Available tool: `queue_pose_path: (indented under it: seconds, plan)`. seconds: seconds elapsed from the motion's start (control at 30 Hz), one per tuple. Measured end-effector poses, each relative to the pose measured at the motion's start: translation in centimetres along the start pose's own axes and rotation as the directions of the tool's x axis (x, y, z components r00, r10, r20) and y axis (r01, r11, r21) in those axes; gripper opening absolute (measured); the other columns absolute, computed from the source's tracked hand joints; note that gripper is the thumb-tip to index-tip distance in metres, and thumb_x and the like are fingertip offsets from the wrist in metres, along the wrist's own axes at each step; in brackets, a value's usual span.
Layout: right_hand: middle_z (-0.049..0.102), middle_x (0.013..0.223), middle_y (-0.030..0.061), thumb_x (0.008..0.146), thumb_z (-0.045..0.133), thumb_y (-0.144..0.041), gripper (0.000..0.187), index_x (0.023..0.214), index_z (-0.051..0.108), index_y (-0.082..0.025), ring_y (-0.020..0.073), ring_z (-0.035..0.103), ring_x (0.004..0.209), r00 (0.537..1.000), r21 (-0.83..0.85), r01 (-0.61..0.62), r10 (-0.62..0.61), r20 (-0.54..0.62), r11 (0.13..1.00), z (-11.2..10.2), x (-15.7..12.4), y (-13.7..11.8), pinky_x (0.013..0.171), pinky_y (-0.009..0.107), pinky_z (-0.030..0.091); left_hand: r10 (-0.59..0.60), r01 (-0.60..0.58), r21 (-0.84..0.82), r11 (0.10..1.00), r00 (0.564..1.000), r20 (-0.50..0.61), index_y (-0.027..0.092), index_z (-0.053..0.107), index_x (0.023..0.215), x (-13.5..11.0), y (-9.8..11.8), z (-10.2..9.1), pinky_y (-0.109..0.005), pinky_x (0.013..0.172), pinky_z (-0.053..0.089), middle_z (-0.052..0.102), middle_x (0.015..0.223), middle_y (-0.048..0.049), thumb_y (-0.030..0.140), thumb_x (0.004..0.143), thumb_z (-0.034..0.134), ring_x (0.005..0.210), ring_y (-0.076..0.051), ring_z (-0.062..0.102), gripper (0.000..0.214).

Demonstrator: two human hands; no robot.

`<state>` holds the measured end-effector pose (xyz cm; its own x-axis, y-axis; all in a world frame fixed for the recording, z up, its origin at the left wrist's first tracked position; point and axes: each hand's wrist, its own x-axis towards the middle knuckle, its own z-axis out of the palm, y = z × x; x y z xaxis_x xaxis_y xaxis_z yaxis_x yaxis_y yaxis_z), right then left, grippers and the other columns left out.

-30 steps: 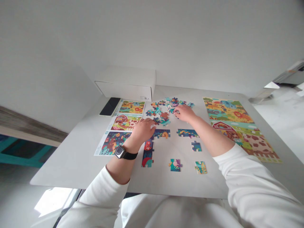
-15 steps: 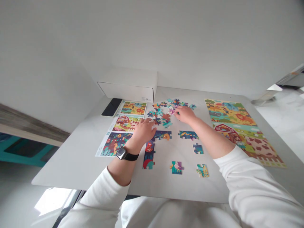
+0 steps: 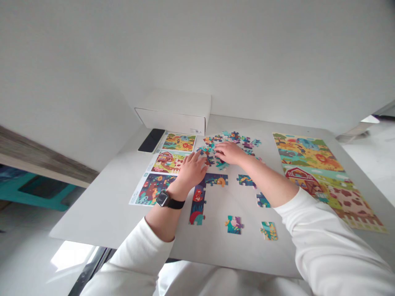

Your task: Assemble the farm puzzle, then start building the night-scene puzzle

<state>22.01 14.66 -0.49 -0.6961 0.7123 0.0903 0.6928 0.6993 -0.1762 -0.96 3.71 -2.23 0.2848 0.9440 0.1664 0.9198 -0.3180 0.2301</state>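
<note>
My left hand (image 3: 191,169), with a black watch on the wrist, lies flat with fingers stretched out at the top of a joined dark-blue L-shaped strip of puzzle (image 3: 199,196). My right hand (image 3: 228,152) rests palm down with fingers spread on the near part of a heap of loose puzzle pieces (image 3: 234,139). Nothing shows between the fingers of either hand. Small joined groups of pieces (image 3: 234,225) lie nearer to me on the white table (image 3: 101,209).
A reference sheet with three pictures (image 3: 163,166) lies left of the hands, a black phone (image 3: 151,140) beside it and a white box (image 3: 175,112) behind. Two finished colourful puzzles (image 3: 317,172) cover the right side. A separate piece group (image 3: 269,230) lies near the front edge.
My right hand moved left across the heap toward my left hand, which opened out flat. The view shifted slightly to the left.
</note>
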Motion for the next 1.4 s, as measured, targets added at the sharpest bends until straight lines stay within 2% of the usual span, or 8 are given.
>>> queue_pose_path:
  seconds: [0.17, 0.47, 0.73, 0.9, 1.0, 1.1, 1.2, 1.4]
  plan:
    - [0.082, 0.12, 0.0115, 0.103, 0.065, -0.022, 0.018, 0.107, 0.083, -0.019, 0.0293, 0.07, 0.122, 0.991, -0.026, -0.132, 0.132, -0.011, 0.991, -1.0, -0.3, 0.9, 0.111, 0.041, 0.05, -0.056, 0.056, -0.039, 0.998, 0.998, 0.018, 0.018, 0.062, 0.156, 0.3, 0.1, 0.4, -0.062, 0.131, 0.036, 0.056, 0.167, -0.0144, 0.036, 0.108, 0.051, 0.157, -0.039, 0.049, 0.052]
    - [0.073, 0.138, 0.017, 0.099, 0.076, -0.034, 0.037, 0.132, 0.079, -0.019, 0.0346, 0.064, 0.136, 0.936, -0.046, -0.35, 0.348, -0.045, 0.936, -0.2, 1.1, 1.5, 0.117, 0.045, 0.049, -0.048, 0.047, -0.082, 0.996, 0.999, -0.006, 0.022, 0.065, 0.153, 0.3, 0.8, 0.4, -0.063, 0.134, 0.032, 0.062, 0.163, -0.0129, 0.031, 0.107, 0.053, 0.155, -0.037, 0.051, 0.049]
    - [0.076, 0.106, 0.0064, 0.081, 0.087, -0.017, 0.027, 0.106, 0.076, -0.022, 0.0246, 0.072, 0.1, 0.892, 0.265, -0.43, 0.452, -0.025, 0.863, -0.3, 2.2, 2.7, 0.096, 0.038, 0.056, -0.019, 0.021, -0.095, 0.995, 1.0, 0.019, 0.024, 0.07, 0.146, 0.4, 0.9, 0.7, -0.066, 0.133, 0.032, 0.058, 0.167, -0.0111, 0.032, 0.107, 0.054, 0.156, -0.037, 0.05, 0.043]
    - [0.071, 0.086, -0.0003, 0.086, 0.079, -0.016, 0.015, 0.098, 0.072, -0.022, 0.0156, 0.067, 0.072, 0.863, 0.74, -0.355, 0.505, 0.023, 0.572, -1.1, 0.8, 2.8, 0.072, 0.03, 0.057, -0.035, 0.035, -0.103, 0.994, 0.999, 0.008, 0.024, 0.07, 0.148, 0.8, 1.1, 0.5, -0.068, 0.133, 0.03, 0.049, 0.173, -0.0127, 0.031, 0.106, 0.057, 0.16, -0.041, 0.044, 0.045]
    - [0.072, 0.082, -0.0001, 0.085, 0.085, -0.026, 0.018, 0.1, 0.074, -0.022, 0.0144, 0.065, 0.069, 0.881, 0.874, -0.275, 0.469, 0.063, 0.4, -2.4, -1.1, 1.9, 0.067, 0.028, 0.057, -0.042, 0.014, -0.257, 0.966, 0.993, -0.106, 0.022, 0.073, 0.141, 1.3, 1.4, -0.1, -0.06, 0.129, 0.039, 0.062, 0.16, -0.0156, 0.031, 0.105, 0.059, 0.151, -0.037, 0.054, 0.04]
    - [0.076, 0.087, 0.0024, 0.081, 0.09, -0.034, 0.028, 0.102, 0.078, -0.021, 0.0159, 0.069, 0.077, 0.918, 0.905, -0.216, 0.392, 0.06, 0.367, -3.8, -3.5, 0.3, 0.073, 0.029, 0.06, -0.094, 0.004, -0.585, 0.811, 0.988, -0.124, 0.02, 0.076, 0.126, 1.3, 2.2, -1.0, -0.042, 0.106, 0.056, 0.078, 0.125, -0.0132, 0.045, 0.107, 0.058, 0.118, -0.027, 0.072, 0.036]
    - [0.078, 0.091, 0.0047, 0.077, 0.094, -0.041, 0.038, 0.107, 0.08, -0.021, 0.0188, 0.072, 0.084, 0.94, 0.905, -0.193, 0.335, 0.06, 0.38, -4.5, -5.8, -1.7, 0.077, 0.032, 0.062, -0.085, 0.055, -0.838, 0.543, 0.996, 0.01, 0.019, 0.074, 0.114, 0.8, 3.6, -1.7, -0.029, 0.076, 0.056, 0.079, 0.098, -0.0073, 0.056, 0.101, 0.064, 0.084, -0.018, 0.071, 0.04]
    - [0.079, 0.096, 0.0056, 0.083, 0.088, -0.054, 0.042, 0.111, 0.078, -0.024, 0.021, 0.072, 0.087, 0.925, 0.896, -0.182, 0.379, 0.016, 0.406, -4.1, -10.3, -4.2, 0.08, 0.035, 0.061, -0.048, 0.242, -0.941, 0.236, 0.97, 0.237, 0.019, 0.063, 0.09, -0.6, 6.4, -1.8, -0.022, 0.055, 0.046, 0.074, 0.081, -0.0027, 0.052, 0.082, 0.084, 0.06, -0.011, 0.061, 0.039]
